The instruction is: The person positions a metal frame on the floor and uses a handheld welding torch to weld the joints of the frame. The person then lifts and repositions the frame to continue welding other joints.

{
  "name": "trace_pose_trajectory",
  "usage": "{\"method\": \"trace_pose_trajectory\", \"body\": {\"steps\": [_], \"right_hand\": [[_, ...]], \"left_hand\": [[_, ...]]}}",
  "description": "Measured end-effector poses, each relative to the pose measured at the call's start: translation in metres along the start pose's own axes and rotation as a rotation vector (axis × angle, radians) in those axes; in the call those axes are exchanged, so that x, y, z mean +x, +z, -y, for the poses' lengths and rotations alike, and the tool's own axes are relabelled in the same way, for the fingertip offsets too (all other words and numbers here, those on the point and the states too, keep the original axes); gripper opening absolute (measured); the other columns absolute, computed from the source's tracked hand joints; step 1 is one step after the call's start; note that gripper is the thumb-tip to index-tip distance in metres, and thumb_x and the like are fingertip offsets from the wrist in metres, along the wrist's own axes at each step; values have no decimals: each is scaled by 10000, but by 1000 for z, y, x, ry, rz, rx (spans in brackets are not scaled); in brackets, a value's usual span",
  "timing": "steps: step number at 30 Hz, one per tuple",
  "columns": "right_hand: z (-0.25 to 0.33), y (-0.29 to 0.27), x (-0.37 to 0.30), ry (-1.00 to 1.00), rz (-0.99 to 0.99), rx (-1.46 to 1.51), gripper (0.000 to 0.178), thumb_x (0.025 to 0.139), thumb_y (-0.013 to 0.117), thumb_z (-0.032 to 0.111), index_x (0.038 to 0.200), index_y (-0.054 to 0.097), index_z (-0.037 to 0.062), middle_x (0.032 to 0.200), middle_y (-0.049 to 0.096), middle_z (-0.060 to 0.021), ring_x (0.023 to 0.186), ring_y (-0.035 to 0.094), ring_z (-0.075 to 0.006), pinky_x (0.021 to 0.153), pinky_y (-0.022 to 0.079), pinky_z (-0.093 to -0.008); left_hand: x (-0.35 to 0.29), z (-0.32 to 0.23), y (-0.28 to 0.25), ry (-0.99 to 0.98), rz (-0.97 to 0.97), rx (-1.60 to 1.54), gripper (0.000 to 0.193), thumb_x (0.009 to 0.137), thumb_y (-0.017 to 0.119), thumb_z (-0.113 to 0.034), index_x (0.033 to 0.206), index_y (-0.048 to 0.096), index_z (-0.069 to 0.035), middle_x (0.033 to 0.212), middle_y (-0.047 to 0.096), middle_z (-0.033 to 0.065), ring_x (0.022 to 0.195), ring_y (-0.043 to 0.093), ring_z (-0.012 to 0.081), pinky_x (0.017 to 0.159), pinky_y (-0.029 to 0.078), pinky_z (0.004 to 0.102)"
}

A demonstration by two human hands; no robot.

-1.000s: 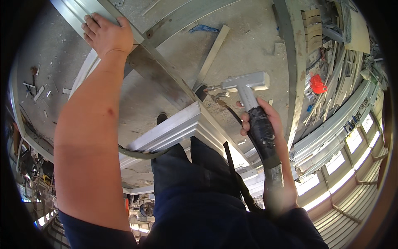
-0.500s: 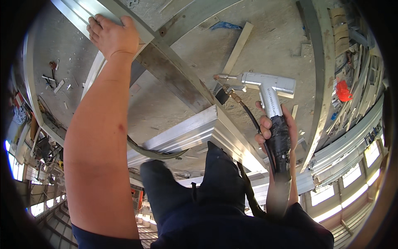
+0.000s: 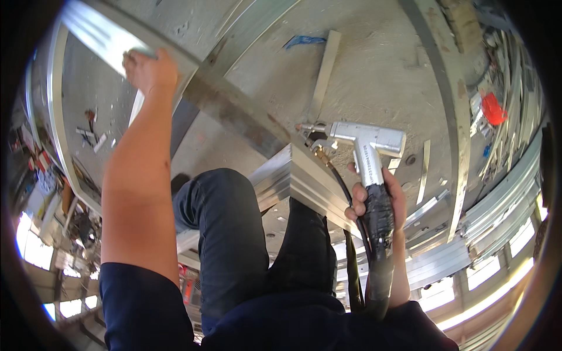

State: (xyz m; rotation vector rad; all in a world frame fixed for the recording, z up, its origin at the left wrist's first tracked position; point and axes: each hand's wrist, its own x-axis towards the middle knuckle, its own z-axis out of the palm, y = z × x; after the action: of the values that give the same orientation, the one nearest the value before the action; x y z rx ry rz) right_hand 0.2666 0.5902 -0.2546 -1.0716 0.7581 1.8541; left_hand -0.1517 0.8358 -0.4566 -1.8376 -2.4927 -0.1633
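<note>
My right hand [image 3: 383, 205] is wrapped round the black-taped handle of a silver welding gun [image 3: 369, 142]. Its copper-tipped nozzle points left, just above the near corner of the metal frame, and a thin black hose with a brass fitting runs along its underside. At the upper left, my left hand [image 3: 150, 69] grips the edge of a shiny ribbed metal beam [image 3: 96, 32], fingers bent over one face and thumb on the other. A flat, stained crossbar [image 3: 240, 108] joins that beam to a second ribbed beam [image 3: 319, 187] by my knees.
A loose metal strip [image 3: 325, 73] and a blue scrap [image 3: 305, 41] lie on the concrete floor. Along the right runs a long curved-looking bar [image 3: 453, 111], with a red bag [image 3: 493, 110] and stacked metal lengths beyond it. My left leg [image 3: 225, 216] is beside the frame.
My view has shifted, and my left leg has come up and forward over the frame's near side. The welding gun sits a little lower and further left. Both hands keep their hold.
</note>
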Motion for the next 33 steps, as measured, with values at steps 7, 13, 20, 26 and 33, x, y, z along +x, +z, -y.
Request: {"method": "trace_pose_trajectory", "body": {"steps": [7,13,20,26,33], "right_hand": [[3,-11,-17,-125,-54,122,585,1039,331,421,1345,478,-56,797,601,-129,635,602,-245,651,522,-417],[-5,-2,-12,-159,-98,119,618,1051,317,442,1391,443,-58,813,598,-103,663,598,-229,663,495,-427],[-27,23,-13,-194,-101,178,544,1026,392,417,1311,481,-37,796,608,-143,641,601,-242,653,501,-413],[-26,19,-11,-182,-67,154,539,1032,390,412,1311,482,-40,811,612,-149,654,609,-258,664,502,-430],[-22,11,-9,-207,-87,157,522,1035,403,386,1279,496,-67,833,636,-182,656,649,-285,642,540,-461]], "left_hand": [[-2,5,0,-8,47,6,760,926,480,-385,1457,312,131,1542,276,303,1458,245,403,1203,219,453],[-4,-14,-8,-75,114,16,771,939,445,-411,1479,279,115,1566,232,282,1476,204,391,1204,212,466],[-2,4,0,-43,105,1,851,940,464,-492,1502,235,104,1578,213,271,1483,186,387,1207,201,465],[0,-1,-39,-273,270,-503,830,952,546,-510,1490,299,73,1561,241,272,1433,306,374,1158,292,442],[-165,-125,-211,472,1773,-772,346,873,736,-293,1126,650,-73,1054,655,157,940,652,262,817,528,367]]}}
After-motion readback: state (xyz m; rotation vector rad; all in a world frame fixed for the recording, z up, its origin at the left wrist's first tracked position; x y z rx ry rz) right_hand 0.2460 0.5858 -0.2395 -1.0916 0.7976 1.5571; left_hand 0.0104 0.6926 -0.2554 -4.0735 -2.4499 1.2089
